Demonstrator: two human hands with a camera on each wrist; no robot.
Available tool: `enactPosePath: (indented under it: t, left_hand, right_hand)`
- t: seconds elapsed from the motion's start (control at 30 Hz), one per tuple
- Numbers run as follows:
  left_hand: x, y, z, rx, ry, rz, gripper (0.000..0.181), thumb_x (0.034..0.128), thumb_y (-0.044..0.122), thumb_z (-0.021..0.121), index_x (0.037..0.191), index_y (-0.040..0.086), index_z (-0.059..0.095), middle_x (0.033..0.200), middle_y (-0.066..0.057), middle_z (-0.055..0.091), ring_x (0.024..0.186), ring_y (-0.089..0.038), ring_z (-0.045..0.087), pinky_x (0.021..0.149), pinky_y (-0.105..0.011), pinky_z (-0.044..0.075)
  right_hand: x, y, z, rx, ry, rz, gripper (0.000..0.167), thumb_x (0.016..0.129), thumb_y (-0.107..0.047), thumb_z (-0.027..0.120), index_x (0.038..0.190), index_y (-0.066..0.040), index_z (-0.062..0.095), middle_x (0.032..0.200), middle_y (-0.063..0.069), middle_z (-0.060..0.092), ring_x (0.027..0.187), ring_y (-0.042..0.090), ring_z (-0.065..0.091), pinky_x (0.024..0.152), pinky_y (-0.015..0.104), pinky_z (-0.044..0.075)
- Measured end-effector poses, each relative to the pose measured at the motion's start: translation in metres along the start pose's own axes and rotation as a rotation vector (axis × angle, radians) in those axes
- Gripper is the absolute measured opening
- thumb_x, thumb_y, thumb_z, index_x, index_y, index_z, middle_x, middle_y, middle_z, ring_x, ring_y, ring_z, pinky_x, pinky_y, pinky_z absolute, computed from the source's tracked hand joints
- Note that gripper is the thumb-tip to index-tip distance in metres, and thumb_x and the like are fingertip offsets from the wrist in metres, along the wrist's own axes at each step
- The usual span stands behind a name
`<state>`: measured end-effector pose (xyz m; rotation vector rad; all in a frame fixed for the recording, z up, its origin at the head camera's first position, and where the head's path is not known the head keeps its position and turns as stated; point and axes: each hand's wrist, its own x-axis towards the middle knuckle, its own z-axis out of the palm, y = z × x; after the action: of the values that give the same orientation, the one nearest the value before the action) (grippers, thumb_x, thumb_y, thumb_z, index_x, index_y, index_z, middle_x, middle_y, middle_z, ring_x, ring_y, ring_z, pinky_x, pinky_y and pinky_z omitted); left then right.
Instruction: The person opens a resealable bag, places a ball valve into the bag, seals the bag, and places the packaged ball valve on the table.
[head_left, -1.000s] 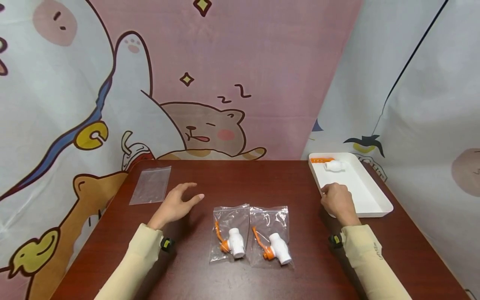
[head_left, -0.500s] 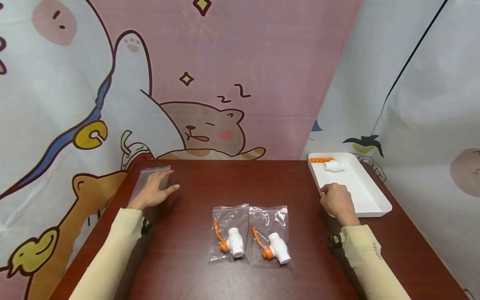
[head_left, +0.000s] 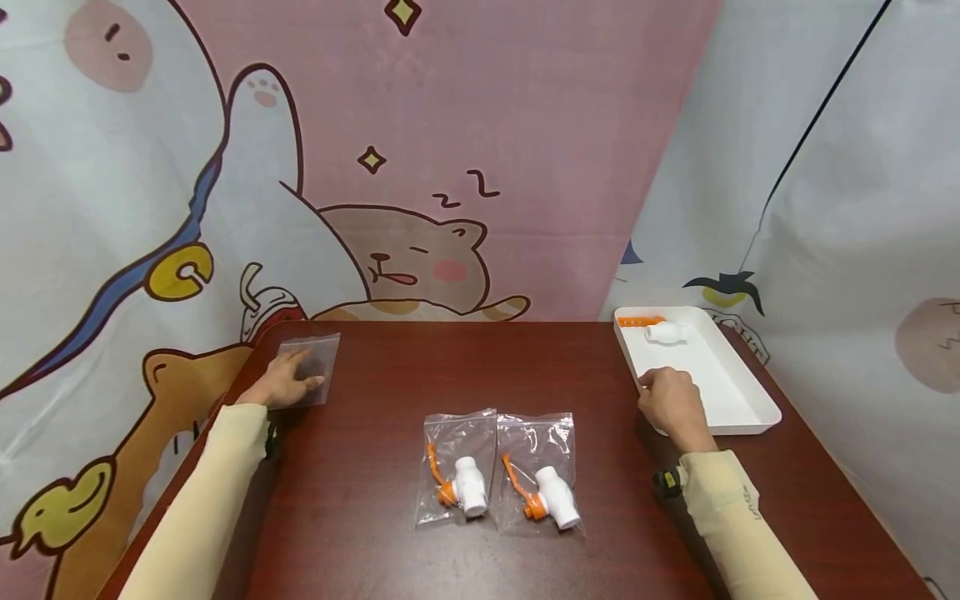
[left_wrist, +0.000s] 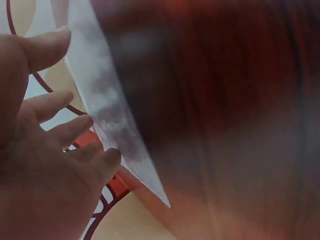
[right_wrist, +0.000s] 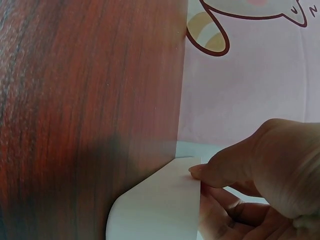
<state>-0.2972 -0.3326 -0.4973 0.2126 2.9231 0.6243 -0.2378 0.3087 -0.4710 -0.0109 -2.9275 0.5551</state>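
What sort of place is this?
Probably a makeshift indoor work booth: a cartoon-print fabric backdrop behind a wood-grain table, which bears two zip bags, each holding a white-and-orange ball valve, and a white tray.

Table (head_left: 360, 500) — glossy wood; tray (head_left: 731, 392) smooth plastic; far bag (head_left: 322, 357) — clear plastic, apparently shiny; backdrop (head_left: 555, 167) cloth.

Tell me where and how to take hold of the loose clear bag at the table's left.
Pinch the clear bag at its far right corner, coming in from the right, over the table. That seems best: the bag looks thin and roughly flat, so an edge is easiest to lift, and the left hand covers its left part, leaving that corner exposed.
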Motion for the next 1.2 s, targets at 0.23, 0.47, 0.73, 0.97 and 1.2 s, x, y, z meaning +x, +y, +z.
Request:
enactPosePath:
  t: [0.23,0.47,0.73,0.97,1.2]
  left_hand:
    - [-0.005,0.010,0.010,0.043,-0.007,0.023,0.066,0.1021,0.024,0.060,0.152,-0.011,0.035,0.157,-0.043,0.022,0.144,-0.066,0.017,0.116,-0.075,0.022]
    - [-0.013,0.029,0.022,0.054,0.004,0.048,0.065,0.1013,0.024,0.062,0.151,-0.010,0.038,0.157,-0.044,0.024,0.145,-0.065,0.020,0.117,-0.073,0.023]
    - [-0.023,0.051,0.034,0.042,0.017,0.092,0.063,0.0997,0.022,0.064,0.149,-0.010,0.041,0.156,-0.043,0.027,0.145,-0.064,0.022,0.117,-0.073,0.025]
    - [-0.031,0.062,0.041,0.058,0.024,0.102,0.062,0.0991,0.022,0.065,0.149,-0.008,0.043,0.155,-0.043,0.029,0.145,-0.064,0.024,0.116,-0.072,0.027]
    - [-0.032,0.065,0.041,0.052,0.049,0.106,0.061,0.0969,0.021,0.068,0.147,-0.007,0.047,0.153,-0.042,0.034,0.143,-0.064,0.027,0.114,-0.072,0.031]
  right_hand:
    - [0.000,-0.001,-0.001,-0.004,-0.003,0.003,0.027,0.083,0.000,0.057,0.101,0.009,0.074,0.100,0.029,0.074,0.089,0.048,0.070,0.075,0.060,0.056]
    - [-0.001,0.000,0.000,0.002,-0.002,0.017,0.029,0.083,0.000,0.056,0.103,0.011,0.074,0.102,0.030,0.074,0.089,0.048,0.070,0.075,0.059,0.057]
    - [0.000,0.000,0.000,0.006,-0.008,0.030,0.029,0.085,-0.002,0.056,0.105,0.011,0.073,0.105,0.031,0.073,0.090,0.047,0.070,0.076,0.058,0.057]
    - [-0.002,0.000,0.001,0.011,0.005,0.020,0.028,0.084,-0.002,0.058,0.103,0.010,0.074,0.102,0.030,0.074,0.090,0.049,0.070,0.076,0.060,0.056]
    - [-0.001,0.000,0.001,0.010,0.008,0.019,0.027,0.084,-0.002,0.058,0.102,0.010,0.074,0.102,0.030,0.074,0.089,0.049,0.070,0.076,0.060,0.056]
